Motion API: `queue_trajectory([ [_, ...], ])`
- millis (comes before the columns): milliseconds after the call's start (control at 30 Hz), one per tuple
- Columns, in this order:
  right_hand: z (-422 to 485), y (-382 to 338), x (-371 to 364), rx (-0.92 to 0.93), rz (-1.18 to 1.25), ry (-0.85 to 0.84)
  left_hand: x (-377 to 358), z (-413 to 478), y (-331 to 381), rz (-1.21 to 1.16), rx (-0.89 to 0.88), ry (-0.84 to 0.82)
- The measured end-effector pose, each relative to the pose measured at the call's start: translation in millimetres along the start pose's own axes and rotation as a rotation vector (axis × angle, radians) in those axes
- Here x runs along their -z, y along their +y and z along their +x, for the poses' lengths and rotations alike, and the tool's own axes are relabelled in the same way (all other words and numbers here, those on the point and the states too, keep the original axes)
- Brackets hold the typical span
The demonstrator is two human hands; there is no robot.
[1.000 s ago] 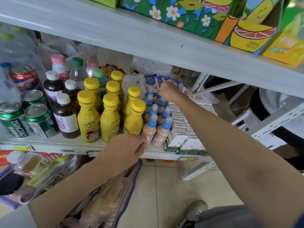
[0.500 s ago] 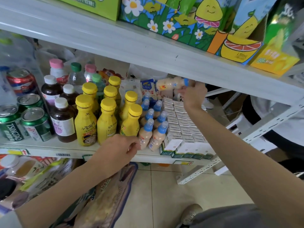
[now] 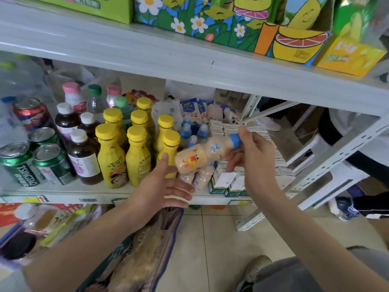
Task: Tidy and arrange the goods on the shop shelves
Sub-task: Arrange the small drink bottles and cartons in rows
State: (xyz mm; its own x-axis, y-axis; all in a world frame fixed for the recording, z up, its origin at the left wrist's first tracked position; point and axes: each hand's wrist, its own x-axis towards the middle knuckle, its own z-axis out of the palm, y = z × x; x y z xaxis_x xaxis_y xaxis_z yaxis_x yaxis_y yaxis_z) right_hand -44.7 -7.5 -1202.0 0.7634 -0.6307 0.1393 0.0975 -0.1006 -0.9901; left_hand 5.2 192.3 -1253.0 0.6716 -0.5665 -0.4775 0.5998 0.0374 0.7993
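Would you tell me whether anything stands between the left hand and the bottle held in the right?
Nothing visible does. The open left hand sits just beside the base of the bottle, thumb right by it; the right hand grips the blue cap end, out of the way.

Bright, even, diffuse light with no hard shadows. The bay under the upper shelf [image 3: 189,66] is dimmer toward the back. There is glare on the cans [image 3: 48,151], and the plastic wrap [image 3: 16,81] far left is washed out and blurry. A hazy bright patch sits top right. Strong wide-angle bend: shelf edges curve and corners stretch. The bottom-left corner is smeared, and the bags [image 3: 52,224] below are soft. The bottle [image 3: 195,158] in the right hand [image 3: 254,157] is fairly sharp, though its small print is unreadable.
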Motion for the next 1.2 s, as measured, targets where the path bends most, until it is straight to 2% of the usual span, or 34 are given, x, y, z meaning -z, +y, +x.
queue_trajectory([
  [133, -21, 3, -11, 0.017, -0.096, -0.121, -4, -6, -5, -0.096, 0.032, -0.006],
  [333, -21, 8, -4, 0.124, -0.372, -0.133, 8, -15, -9, -0.061, 0.057, -0.003],
  [500, -21, 9, 1, 0.093, -0.375, -0.204, 11, -23, -4, -0.007, 0.085, -0.027],
  [633, -18, 9, 7, 0.109, -0.33, -0.278, 12, -15, -2, 0.003, -0.117, 0.019],
  [733, -17, 6, 13, 0.098, -0.261, -0.28, 14, -17, -2, 0.141, -0.342, 0.004],
  [800, -17, 6, 14, 0.042, -0.191, -0.302, 17, -18, -4, 0.35, -0.491, 0.019],
  [900, -19, 7, 12, -0.006, -0.122, -0.371, 23, -17, -8, 0.88, -0.76, 0.23],
  [933, -19, 7, 11, -0.004, -0.115, -0.396, 24, -16, -9, 0.973, -0.835, 0.278],
  [1000, -20, 4, 8, 0.007, -0.126, -0.456, 24, -14, -12, 1.016, -0.898, 0.314],
  [1100, -19, -2, 9, 0.055, -0.18, -0.505, 23, -11, -13, 1.048, -0.886, 0.368],
  [1200, -13, -9, 11, 0.142, -0.16, -0.414, 21, -9, -10, 1.081, -0.884, 0.355],
])
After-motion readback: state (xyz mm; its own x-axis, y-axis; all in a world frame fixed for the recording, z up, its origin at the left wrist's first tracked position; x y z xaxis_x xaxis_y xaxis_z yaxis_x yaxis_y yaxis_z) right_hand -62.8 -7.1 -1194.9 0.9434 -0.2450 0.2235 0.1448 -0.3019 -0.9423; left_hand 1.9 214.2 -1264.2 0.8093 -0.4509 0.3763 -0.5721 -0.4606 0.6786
